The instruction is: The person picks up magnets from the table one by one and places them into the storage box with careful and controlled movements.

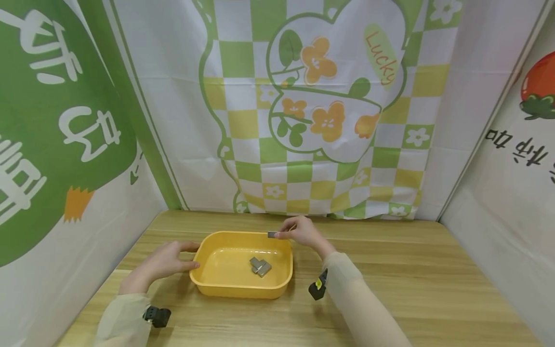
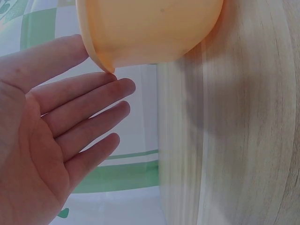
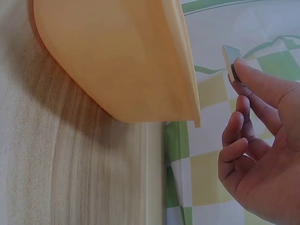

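A yellow plastic basin [image 1: 236, 292] with rounded corners stands on the wooden table. Several small flat grey metallic blocks [image 1: 260, 266] lie overlapping on its floor, right of the middle. My right hand [image 1: 301, 231] pinches one more small grey rectangular block [image 3: 230, 61] between thumb and forefinger, above the basin's far right rim. In the right wrist view the other fingers of that hand are bent. At the basin's left end my left hand [image 1: 165, 260] touches the rim with thumb and forefinger. The left wrist view shows its fingers [image 2: 89, 112] straight and slightly spread.
The wooden table [image 1: 399, 284] extends to the right of the basin and in front of it. Printed cloth [image 1: 243, 58] hangs at the back, with further printed sheets on both sides. Each sleeve carries a small black camera [image 1: 158, 316].
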`<state>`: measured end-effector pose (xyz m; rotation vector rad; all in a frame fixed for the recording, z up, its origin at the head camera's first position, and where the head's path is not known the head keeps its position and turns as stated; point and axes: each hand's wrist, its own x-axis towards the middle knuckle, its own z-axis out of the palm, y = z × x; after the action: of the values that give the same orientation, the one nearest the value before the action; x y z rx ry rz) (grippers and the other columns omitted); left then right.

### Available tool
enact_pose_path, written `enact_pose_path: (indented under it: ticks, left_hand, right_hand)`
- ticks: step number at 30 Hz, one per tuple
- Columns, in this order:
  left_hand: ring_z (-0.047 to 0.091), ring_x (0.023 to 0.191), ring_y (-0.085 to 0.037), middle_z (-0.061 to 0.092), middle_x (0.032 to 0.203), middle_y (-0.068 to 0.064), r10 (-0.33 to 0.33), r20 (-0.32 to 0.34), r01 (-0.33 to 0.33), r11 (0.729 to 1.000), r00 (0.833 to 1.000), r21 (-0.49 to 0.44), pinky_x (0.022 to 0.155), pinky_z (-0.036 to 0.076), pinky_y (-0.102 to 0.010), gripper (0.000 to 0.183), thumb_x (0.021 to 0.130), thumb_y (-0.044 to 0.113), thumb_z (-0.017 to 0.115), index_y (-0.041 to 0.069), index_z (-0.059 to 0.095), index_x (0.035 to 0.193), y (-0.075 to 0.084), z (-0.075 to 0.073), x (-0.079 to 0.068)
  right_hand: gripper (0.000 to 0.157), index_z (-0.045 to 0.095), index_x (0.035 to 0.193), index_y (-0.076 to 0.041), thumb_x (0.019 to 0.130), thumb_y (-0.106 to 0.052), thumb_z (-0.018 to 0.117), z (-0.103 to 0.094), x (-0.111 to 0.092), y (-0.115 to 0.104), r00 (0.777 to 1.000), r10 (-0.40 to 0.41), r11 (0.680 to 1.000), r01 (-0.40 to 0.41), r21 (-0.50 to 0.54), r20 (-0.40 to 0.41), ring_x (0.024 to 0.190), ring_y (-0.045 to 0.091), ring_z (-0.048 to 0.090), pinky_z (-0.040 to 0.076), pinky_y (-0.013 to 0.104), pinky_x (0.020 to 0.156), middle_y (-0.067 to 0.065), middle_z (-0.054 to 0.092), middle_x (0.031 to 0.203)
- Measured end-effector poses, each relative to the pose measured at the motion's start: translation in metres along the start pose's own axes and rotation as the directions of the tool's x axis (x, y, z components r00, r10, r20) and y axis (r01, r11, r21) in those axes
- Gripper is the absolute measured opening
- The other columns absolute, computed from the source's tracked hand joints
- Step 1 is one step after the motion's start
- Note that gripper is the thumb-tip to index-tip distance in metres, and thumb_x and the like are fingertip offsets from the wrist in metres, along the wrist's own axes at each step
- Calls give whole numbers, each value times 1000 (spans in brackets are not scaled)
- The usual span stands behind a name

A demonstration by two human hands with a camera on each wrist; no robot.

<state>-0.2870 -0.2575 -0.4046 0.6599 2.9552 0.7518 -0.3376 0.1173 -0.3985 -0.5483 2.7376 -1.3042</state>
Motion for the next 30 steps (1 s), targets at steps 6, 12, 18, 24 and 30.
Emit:
enact_pose_path:
  ticks: [6,12,18,24,30]
  left_hand:
    - [55,117,-41,63,123,-18,4,0,-4,1000,1000,-1,95,44,-59,56,81,35,74,3,60,125,-1,0,0]
    - [55,117,-41,63,123,-18,2,0,-2,1000,1000,2,95,44,-60,56,80,36,74,3,61,125,0,0,0]
    - [55,117,-41,63,123,-17,4,-1,-4,1000,1000,6,94,44,-60,55,81,34,74,3,61,125,0,0,1]
    - [55,116,-42,63,123,-18,-5,8,5,1000,1000,-3,94,44,-60,56,81,34,74,3,60,125,0,0,0]
    - [56,116,-41,63,122,-18,7,3,-7,1000,1000,-1,94,44,-59,56,80,34,74,3,61,124,0,0,1]
  right_hand:
    - [15,73,82,-17,80,-31,75,0,4,-3,1000,-2,1000,2,-23,5,74,13,56,46,26,62,-2,66,85]
    - [15,72,82,-15,80,-29,76,2,7,-4,1000,-10,999,11,-32,24,73,13,53,45,25,62,-2,66,82]
    - [12,73,83,-15,81,-27,75,4,9,-8,998,-4,999,6,-31,59,71,13,51,43,25,61,-2,68,81]
    - [13,74,83,-17,80,-29,76,6,12,-11,997,-1,998,6,-60,77,76,11,55,46,25,68,-4,70,82]
    - [14,75,84,-16,81,-29,76,9,14,-12,996,11,999,-6,-52,92,77,9,59,49,26,72,-4,72,82]
